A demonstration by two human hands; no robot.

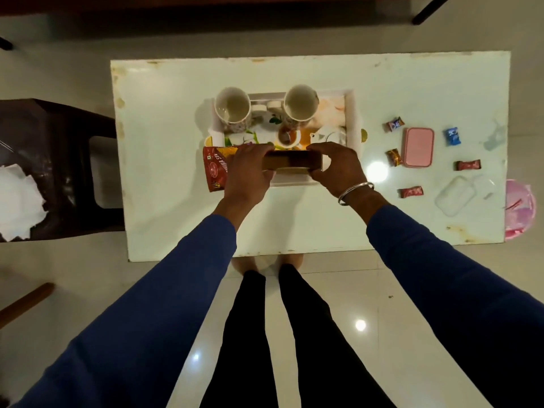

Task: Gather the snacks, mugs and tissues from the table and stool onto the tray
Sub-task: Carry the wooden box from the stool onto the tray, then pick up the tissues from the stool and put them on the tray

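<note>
A white printed tray [353,113] lies in the middle of the white table [176,83]. Two empty mugs [232,108] [300,106] stand at the tray's far side. A red snack packet [213,169] lies at the tray's near left corner. My left hand [247,169] and my right hand [335,166] each grip one end of a brown box [291,161] over the tray's near edge. Several wrapped candies [394,124] [452,136] [411,192] lie on the table to the right. White tissues [17,198] lie on the dark stool [59,119] at left.
A pink lidded box [418,147] and a clear plastic lid [454,195] lie among the candies at right. A pink object [519,210] sits past the table's right edge. My legs stand at the near edge on a glossy tiled floor.
</note>
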